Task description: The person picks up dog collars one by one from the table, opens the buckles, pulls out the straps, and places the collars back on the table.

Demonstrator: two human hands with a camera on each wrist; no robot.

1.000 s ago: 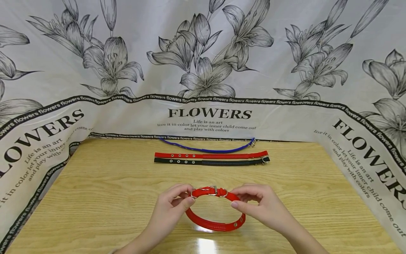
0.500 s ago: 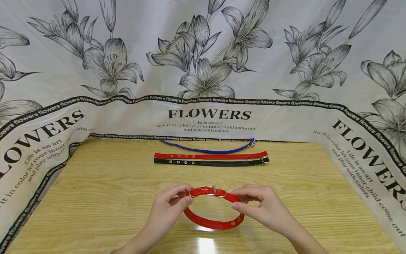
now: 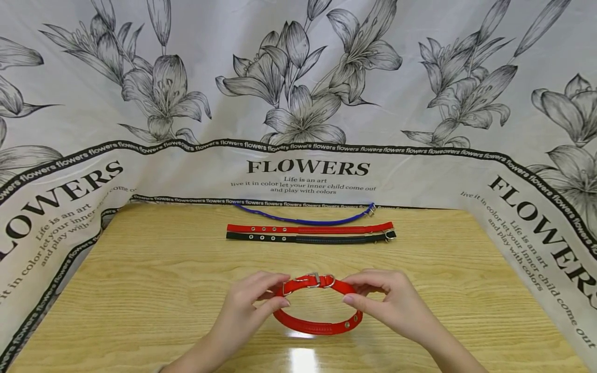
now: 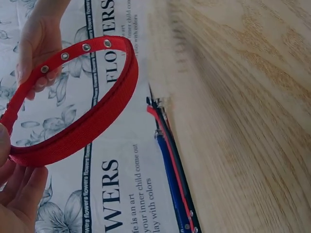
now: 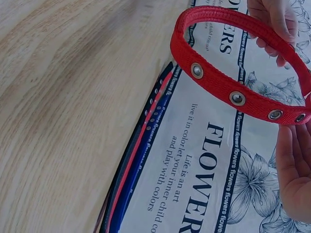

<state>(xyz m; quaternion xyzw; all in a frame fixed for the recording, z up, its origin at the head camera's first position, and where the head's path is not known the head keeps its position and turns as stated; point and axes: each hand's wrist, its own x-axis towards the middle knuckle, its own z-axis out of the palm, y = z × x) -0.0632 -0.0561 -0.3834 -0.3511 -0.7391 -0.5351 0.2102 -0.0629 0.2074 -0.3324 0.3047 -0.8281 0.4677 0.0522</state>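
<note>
A red collar (image 3: 308,327) forms a buckled loop between the two hands, just over the table in the head view. Its silver buckle (image 3: 313,280) and a metal D-ring (image 3: 330,281) sit along the far side, facing up. My left hand (image 3: 249,304) pinches the loop's left end between thumb and fingers, beside the buckle. On the right end, my right hand (image 3: 387,298) holds the strap the same way, to the right of the D-ring. Metal eyelets (image 5: 237,98) line the strap in the right wrist view, and the padded band (image 4: 92,128) curves across the left wrist view.
Behind the hands, a red collar (image 3: 326,230) and a black collar (image 3: 331,239) lie flat side by side. A blue collar (image 3: 322,223) curves behind them, near the flower-printed cloth (image 3: 308,176) that hangs round the wooden table (image 3: 154,269).
Both hands keep their hold. The red collar shifts slightly left, then back right, and its near side rises a little. The left fingers move slightly over the collar's left end.
</note>
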